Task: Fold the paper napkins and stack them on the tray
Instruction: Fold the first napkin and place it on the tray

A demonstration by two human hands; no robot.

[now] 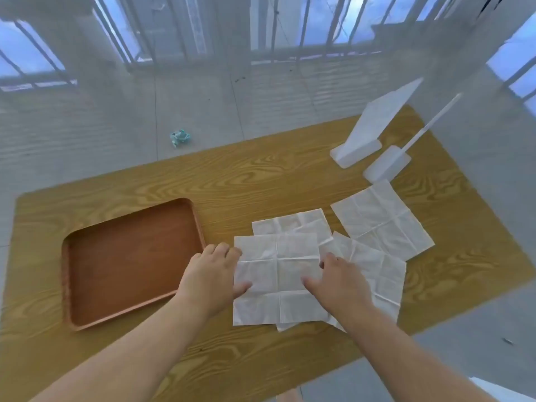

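Several white paper napkins lie unfolded and overlapping on the wooden table [261, 175]. The top napkin [278, 256] is spread flat in the middle. My left hand [211, 277] rests at its left edge, thumb on the paper and fingers at the upper left corner. My right hand [339, 282] lies on its right side, fingers spread over the paper. Another napkin [380, 221] lies apart to the right. The brown wooden tray [130, 256] sits to the left of the napkins and holds nothing.
Two white plastic stands [368, 134] [388, 163] are at the back right of the table. A small teal object [179, 137] lies on the grey floor beyond the table. The table's right edge is close to the napkins.
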